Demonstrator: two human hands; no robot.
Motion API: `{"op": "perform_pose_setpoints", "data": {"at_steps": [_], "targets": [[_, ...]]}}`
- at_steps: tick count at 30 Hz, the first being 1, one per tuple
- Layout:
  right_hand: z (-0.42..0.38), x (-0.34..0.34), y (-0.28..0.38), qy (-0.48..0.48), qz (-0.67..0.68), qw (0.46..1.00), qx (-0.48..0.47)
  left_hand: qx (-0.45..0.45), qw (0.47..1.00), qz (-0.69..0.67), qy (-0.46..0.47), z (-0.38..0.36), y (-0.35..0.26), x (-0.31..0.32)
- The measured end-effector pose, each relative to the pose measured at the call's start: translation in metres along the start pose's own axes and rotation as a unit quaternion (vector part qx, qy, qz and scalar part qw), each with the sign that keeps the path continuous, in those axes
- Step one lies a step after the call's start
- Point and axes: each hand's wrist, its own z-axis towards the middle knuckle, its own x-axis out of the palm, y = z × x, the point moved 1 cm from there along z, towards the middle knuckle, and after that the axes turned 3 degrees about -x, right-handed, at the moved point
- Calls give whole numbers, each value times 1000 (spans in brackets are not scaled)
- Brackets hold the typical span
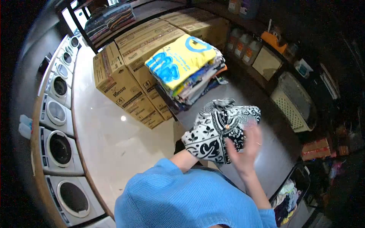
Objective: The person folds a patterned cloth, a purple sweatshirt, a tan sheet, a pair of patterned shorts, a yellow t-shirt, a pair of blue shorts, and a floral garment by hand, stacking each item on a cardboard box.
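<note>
A black-and-white patterned garment (213, 133) lies bunched in front of me over the near side of the grey table (272, 157). My left forearm (185, 160) runs into it, and the cloth covers the left hand and its fingers. Above the garment's right part is my right hand (246, 148), somewhat blurred, with fingers spread and a ring on one of them. Just beyond the garment, a tall stack of folded clothes stands on the table, topped by a yellow shirt (182, 60) with blue print.
Cardboard boxes (125, 95) are piled left of the table. Front-loading machines (61, 148) line the far left wall. A cream basket (291, 100) and jugs (251, 51) stand along the right side. Near my right elbow, a dark container holds loose clothes (287, 199).
</note>
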Motion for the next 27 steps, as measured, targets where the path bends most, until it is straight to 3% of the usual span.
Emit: {"op": "perform_pose_setpoints", "data": {"at_steps": [1, 3, 4, 6, 7, 9, 10, 12, 16, 18, 19, 23, 26, 27], "targets": [[6, -7, -3, -61, -28, 998, 17, 1, 1000, 10, -1, -3, -12, -3], [2, 12, -14, -123, 86, 959, 241, 6, 999, 38, -3, -6, -40, -3], [-10, 29, -29, -106, 290, 865, 397, 12, 998, 55, -3, -8, -57, -1], [10, 37, -18, -9, 596, 632, 495, 28, 996, 85, 2, -10, -94, 7], [27, 40, -6, -29, 656, 570, 495, 41, 994, 101, 7, -8, -115, 13], [75, 46, 33, -60, 646, 641, 410, 74, 988, 132, 15, -3, -166, 31], [113, 44, 60, -61, 565, 736, 368, 96, 983, 152, 21, 2, -194, 45], [160, 44, 64, -80, 416, 856, 297, 145, 970, 193, 32, 11, -255, 81], [254, 65, 100, -167, 425, 856, 242, 222, 943, 244, 35, 18, -386, 133], [277, 91, 114, -169, 507, 809, 245, 226, 940, 257, 9, 12, -447, 133], [281, 104, 113, -122, 547, 796, 227, 216, 941, 260, -10, 8, -475, 125], [247, 204, 87, -94, 530, 773, 335, 93, 963, 253, -24, -27, -544, 74], [205, 261, 59, 16, 571, 678, 463, -12, 959, 273, 76, -68, -543, 54], [201, 264, 60, 14, 571, 682, 457, 44, 904, 424, 15, -71, -543, 51]]}}
